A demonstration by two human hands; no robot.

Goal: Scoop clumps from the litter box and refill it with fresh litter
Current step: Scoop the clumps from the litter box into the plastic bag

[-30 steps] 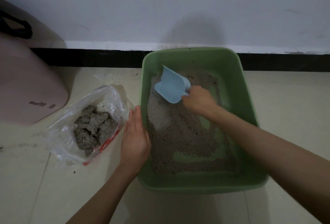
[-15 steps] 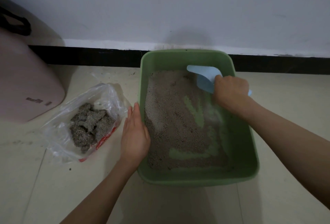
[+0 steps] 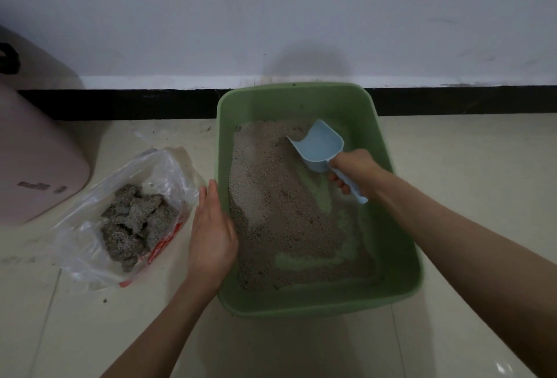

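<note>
Against the litter box [image 3: 301, 307]'s near-left wall, the left hand [image 3: 212, 234] rests flat-fingered to steady it; across the litter, the right grip [image 3: 354, 171] wraps the blue scoop [image 3: 319, 145], mouth down for raking clumps.

Dim, flat indoor light. A soft shadow falls on the far wall [image 3: 301, 55]. A small glare spot shows on the near right floor [image 3: 501, 368]. Wide-angle bending curves the edges; detail is slightly soft.

Green litter box [image 3: 304, 302] on floor, thin grey litter [image 3: 271, 212], pale blue scoop [image 3: 319, 145] tilted inside
</note>
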